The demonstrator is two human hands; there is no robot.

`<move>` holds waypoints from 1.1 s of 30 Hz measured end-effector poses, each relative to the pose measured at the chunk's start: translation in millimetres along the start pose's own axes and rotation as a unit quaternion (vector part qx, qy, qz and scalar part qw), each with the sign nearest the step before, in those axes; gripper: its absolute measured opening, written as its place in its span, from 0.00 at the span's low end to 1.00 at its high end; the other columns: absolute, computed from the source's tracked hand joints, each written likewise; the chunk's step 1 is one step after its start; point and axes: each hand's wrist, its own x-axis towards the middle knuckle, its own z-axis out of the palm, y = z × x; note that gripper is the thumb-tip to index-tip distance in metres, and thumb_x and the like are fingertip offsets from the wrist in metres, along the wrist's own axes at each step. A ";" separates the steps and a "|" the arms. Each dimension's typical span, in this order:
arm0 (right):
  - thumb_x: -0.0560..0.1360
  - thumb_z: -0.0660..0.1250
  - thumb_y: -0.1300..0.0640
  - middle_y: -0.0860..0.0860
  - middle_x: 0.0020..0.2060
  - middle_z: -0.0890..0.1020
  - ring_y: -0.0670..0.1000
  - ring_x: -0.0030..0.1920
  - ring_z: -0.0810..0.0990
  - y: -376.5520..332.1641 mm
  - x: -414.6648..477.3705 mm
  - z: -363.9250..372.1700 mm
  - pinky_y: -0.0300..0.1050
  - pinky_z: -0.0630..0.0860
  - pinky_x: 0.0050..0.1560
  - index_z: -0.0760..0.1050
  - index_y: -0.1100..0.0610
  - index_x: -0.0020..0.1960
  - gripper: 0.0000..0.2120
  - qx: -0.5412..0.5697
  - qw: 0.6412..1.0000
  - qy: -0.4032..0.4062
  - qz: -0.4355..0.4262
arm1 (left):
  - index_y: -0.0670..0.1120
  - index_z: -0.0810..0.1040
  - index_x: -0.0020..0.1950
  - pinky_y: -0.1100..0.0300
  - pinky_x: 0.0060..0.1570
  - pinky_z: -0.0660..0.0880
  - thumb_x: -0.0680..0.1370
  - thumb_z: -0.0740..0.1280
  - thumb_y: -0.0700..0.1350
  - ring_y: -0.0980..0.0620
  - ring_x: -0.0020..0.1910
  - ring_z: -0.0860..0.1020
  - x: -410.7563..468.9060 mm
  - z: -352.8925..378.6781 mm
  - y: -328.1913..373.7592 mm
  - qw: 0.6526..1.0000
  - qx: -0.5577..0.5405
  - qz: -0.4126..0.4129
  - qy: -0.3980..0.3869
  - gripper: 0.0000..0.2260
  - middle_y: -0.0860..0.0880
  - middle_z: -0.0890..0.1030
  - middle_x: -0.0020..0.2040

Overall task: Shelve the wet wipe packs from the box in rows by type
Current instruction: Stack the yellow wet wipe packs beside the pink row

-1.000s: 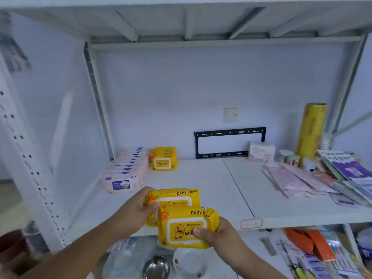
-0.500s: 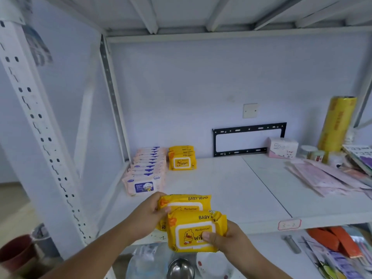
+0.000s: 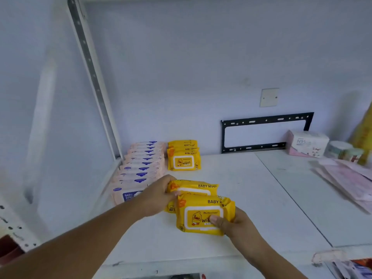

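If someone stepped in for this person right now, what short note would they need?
Left hand: grips the rear yellow duck-print wipe pack.
Right hand: grips the front yellow duck-print wipe pack.
Both packs are over the white shelf.
Done: a pale pink wipe pack row at the shelf's left and a short yellow row beside it.
Left: add these two to the yellow row. The box is out of view.

Two rows of packs stand at the back left of the shelf (image 3: 231,178): a long row (image 3: 141,168) on the left, a short row (image 3: 184,156) just right of it. Two packs (image 3: 201,206) sit in front. A box (image 3: 307,142) stands far right.
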 end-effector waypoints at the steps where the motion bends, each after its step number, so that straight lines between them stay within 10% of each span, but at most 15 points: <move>1: 0.77 0.70 0.57 0.48 0.56 0.86 0.50 0.58 0.85 1.6 15.8 -4.9 0.57 0.75 0.67 0.81 0.53 0.63 0.15 0.002 1.000 0.001 0.000 | 0.56 0.72 0.60 0.59 0.50 0.77 0.82 0.65 0.50 0.57 0.55 0.77 17.4 -2.7 0.9 1.000 0.015 0.003 -0.004 0.07 0.57 0.79 0.54; 10: 0.77 0.71 0.60 0.48 0.54 0.87 0.50 0.57 0.85 21.0 143.2 -35.0 0.57 0.76 0.66 0.81 0.50 0.62 0.14 -0.023 0.999 0.030 0.015 | 0.50 0.69 0.69 0.47 0.64 0.75 0.81 0.66 0.51 0.49 0.63 0.75 151.6 -20.5 -12.5 0.992 0.118 -0.004 -0.038 0.18 0.50 0.75 0.65; 16: 0.76 0.73 0.60 0.47 0.53 0.87 0.50 0.55 0.86 33.8 185.7 -27.6 0.59 0.77 0.65 0.80 0.51 0.62 0.15 -0.049 0.997 0.055 0.034 | 0.49 0.68 0.69 0.56 0.49 0.75 0.82 0.65 0.50 0.52 0.54 0.77 190.3 -35.9 -34.8 0.987 0.158 -0.004 -0.039 0.17 0.51 0.76 0.57; 33: 0.68 0.77 0.47 0.43 0.50 0.86 0.48 0.52 0.84 35.1 247.0 24.6 0.53 0.80 0.58 0.78 0.45 0.55 0.17 -0.180 0.972 0.132 0.074 | 0.51 0.79 0.61 0.57 0.51 0.77 0.80 0.66 0.51 0.53 0.50 0.79 239.8 -78.7 -55.2 0.928 0.364 0.083 -0.013 0.12 0.50 0.78 0.57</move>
